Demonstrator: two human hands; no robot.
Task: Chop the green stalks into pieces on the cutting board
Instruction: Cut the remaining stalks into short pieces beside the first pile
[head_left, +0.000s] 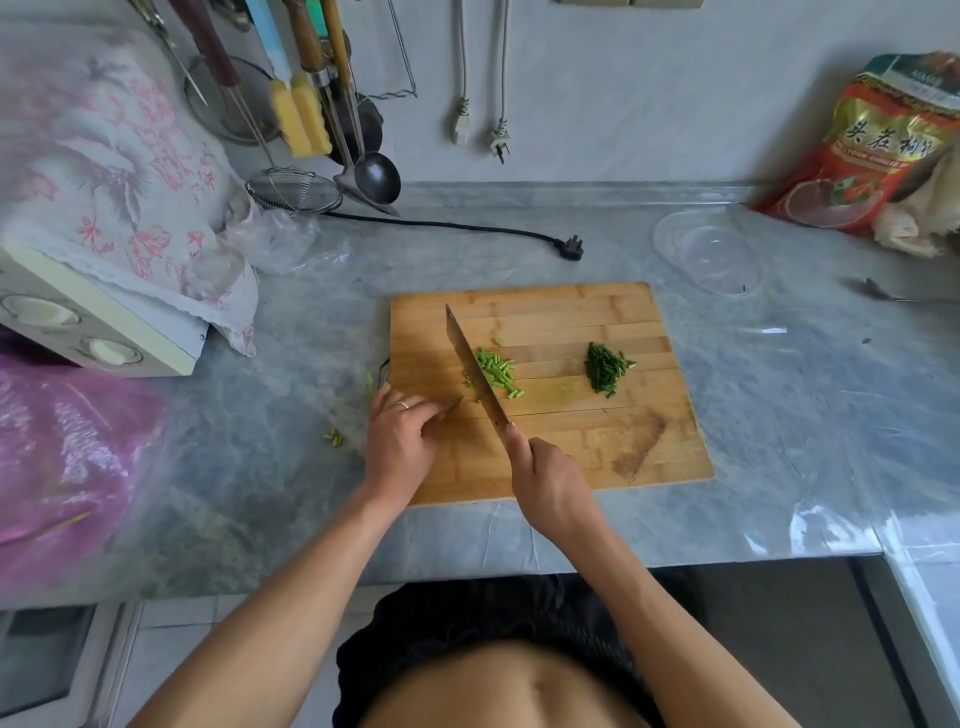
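Grey marbled surface (519, 249) carrying a wooden cutting board (597, 312), viewed from the head camera. On the board lie two heaps of cut greens: a pale green pile of short stalk pieces (497, 374) just right of the blade, and, well apart toward the board's right half, a darker, finer pile of chopped leaves (605, 370). The right hand (550, 486) has its grip wrapped round the handle of a cleaver (470, 361), forefinger reaching toward the blade's spine; the edge appears to rest on the board beside the pale pile. The left hand (402, 439) sits at the board's left edge with fingers curled; what remains uncut would lie beneath them, but it is hidden, so whether this grip pinches a stalk cannot be told. A few stray pieces (333, 438) lie off the board on the surface to the left. Judged from these heaps, chopping is well advanced; at most a short remnant under the left hand is left.
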